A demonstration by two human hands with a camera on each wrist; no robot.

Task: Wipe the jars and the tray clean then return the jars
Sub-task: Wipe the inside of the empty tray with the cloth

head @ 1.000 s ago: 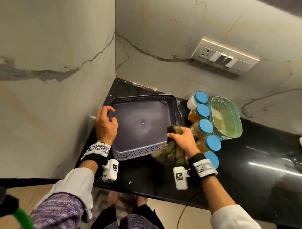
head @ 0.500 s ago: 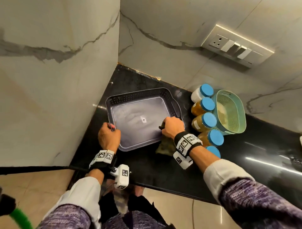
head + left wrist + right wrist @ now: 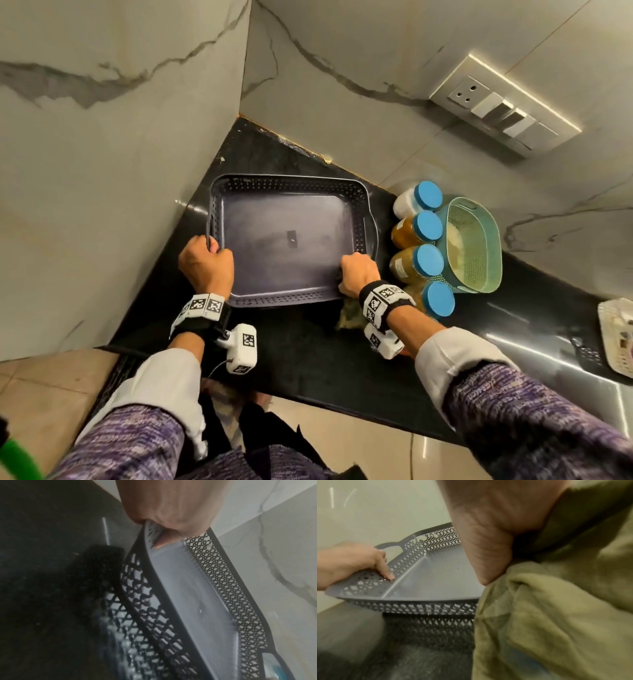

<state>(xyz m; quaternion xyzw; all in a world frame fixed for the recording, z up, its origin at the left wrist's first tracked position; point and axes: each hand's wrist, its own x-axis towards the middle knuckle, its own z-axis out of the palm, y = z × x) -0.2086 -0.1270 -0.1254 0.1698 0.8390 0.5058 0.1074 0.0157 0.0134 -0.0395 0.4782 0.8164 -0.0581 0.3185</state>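
Tray (image 3: 284,236) wiping is finishing at frame centre: the left hand (image 3: 205,263) is gripping its near-left rim, the right hand (image 3: 358,274) is clutching the cloth (image 3: 349,317) at its near-right corner. Jars (image 3: 424,260), standing right of the tray, probably are going back next, which is needing a free hand.

head view looks down from above; both wrist views sit close, sharing the tray (image 3: 287,185)
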